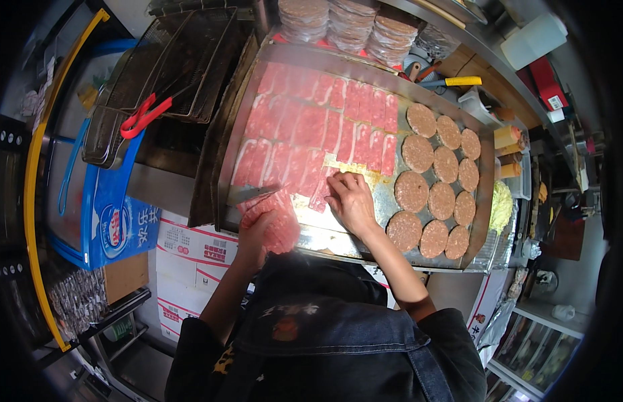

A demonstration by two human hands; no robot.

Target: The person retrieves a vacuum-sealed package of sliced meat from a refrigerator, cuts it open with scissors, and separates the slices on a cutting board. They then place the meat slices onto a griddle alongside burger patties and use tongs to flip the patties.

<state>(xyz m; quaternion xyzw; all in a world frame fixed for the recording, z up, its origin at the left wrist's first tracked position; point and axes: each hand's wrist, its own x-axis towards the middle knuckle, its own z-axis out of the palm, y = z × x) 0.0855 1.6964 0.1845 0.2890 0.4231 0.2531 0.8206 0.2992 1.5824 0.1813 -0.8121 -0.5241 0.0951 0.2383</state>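
Observation:
My left hand (257,233) grips a thick folded stack of raw sliced meat (276,221) over the griddle's front left edge. My right hand (352,201) is on the griddle, thumb and fingertips pinching the edge of a single raw meat slice (319,197) that lies on the metal. Beyond both hands, pink slices with white fat strips (296,120) cover the griddle (336,232) in three rows. Several round meat patties (411,191) lie in columns on its right side, browner than the slices.
Wire fryer baskets (183,65) with red handles (145,118) stand left of the griddle. Stacked patties in plastic film (349,25) sit behind it. A yellow-handled tool (462,81) and squeeze bottles (507,136) are at the right. Printed cartons (191,251) stand below, and a blue-rimmed freezer (85,216) at far left.

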